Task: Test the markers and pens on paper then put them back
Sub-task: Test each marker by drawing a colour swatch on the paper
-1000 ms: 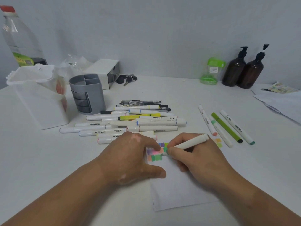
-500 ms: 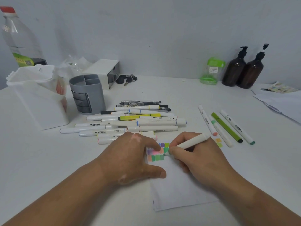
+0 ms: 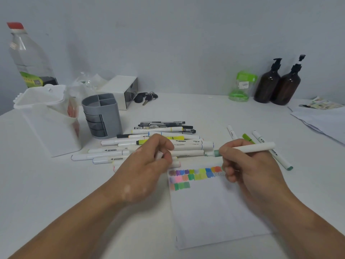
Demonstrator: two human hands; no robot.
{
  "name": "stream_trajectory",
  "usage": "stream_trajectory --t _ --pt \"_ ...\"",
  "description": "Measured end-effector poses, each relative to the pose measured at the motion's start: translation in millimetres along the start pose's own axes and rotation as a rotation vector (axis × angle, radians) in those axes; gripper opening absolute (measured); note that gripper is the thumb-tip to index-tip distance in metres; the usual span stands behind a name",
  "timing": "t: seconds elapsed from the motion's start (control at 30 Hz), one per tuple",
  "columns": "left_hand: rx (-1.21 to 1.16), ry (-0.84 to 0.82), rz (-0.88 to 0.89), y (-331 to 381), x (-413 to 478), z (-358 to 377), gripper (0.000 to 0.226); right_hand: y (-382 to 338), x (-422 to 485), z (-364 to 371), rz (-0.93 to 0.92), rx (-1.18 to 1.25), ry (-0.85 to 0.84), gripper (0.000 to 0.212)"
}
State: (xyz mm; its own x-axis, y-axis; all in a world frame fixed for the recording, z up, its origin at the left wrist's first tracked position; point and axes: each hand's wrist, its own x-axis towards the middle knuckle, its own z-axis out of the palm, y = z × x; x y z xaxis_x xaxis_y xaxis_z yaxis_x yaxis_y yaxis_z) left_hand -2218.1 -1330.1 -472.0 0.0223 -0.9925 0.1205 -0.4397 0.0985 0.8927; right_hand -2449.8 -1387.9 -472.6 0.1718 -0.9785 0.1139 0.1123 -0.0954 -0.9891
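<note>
On the white table (image 3: 46,193), close to the body, lying flat: a sheet of paper (image 3: 214,212), matte and pale, with rows of small colour swatches (image 3: 194,174) scribbled along its far edge. Just above that edge, gripping a marker (image 3: 252,148) in the right hand (image 3: 248,169), fingers curled round the smooth white barrel, teal-green tip pointing left and clear of the sheet. Pinching a small white piece (image 3: 159,155), perhaps a cap, in the curled fingers of the left hand (image 3: 147,171), near the paper's far left corner. Directly behind both hands, partly hidden by the left knuckles: a loose pile of markers (image 3: 186,152), round white plastic barrels lying mostly crosswise, one yellow-green among them, with slim black pens (image 3: 164,124) at the far side. Half covered by the right hand and the held barrel: a small group of markers (image 3: 281,159) on the right, one with a teal end, one green. Farther back on the left, standing near the pile: a grey pen holder (image 3: 101,116), rounded and split into compartments, beside a tall white plastic container (image 3: 46,126) and a clear bottle (image 3: 28,58) with a red cap. Along the wall: a white box (image 3: 121,88), keys (image 3: 146,98), a clear green-lidded jar (image 3: 241,86), two glossy brown pump bottles (image 3: 267,83) side by side. At the right edge, loose papers (image 3: 324,120).
</note>
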Motion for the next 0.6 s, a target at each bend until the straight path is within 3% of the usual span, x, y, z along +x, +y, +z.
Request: stream_trajectory --t 0.17,0.43,0.6 --pt "-0.132 -0.019 0.013 -1.7 -0.6 3.3 0.031 -2.4 -0.1 -0.1 0.021 0.133 -0.121 0.009" --pt "-0.242 -0.087 0.039 1.6 -2.0 10.9 0.003 -5.9 -3.2 1.8 -0.067 0.105 -0.203 0.007" --pt "-0.218 -0.047 0.045 5.8 -2.7 11.6 0.009 -5.5 -4.3 1.9 -0.066 0.081 -0.234 0.016"
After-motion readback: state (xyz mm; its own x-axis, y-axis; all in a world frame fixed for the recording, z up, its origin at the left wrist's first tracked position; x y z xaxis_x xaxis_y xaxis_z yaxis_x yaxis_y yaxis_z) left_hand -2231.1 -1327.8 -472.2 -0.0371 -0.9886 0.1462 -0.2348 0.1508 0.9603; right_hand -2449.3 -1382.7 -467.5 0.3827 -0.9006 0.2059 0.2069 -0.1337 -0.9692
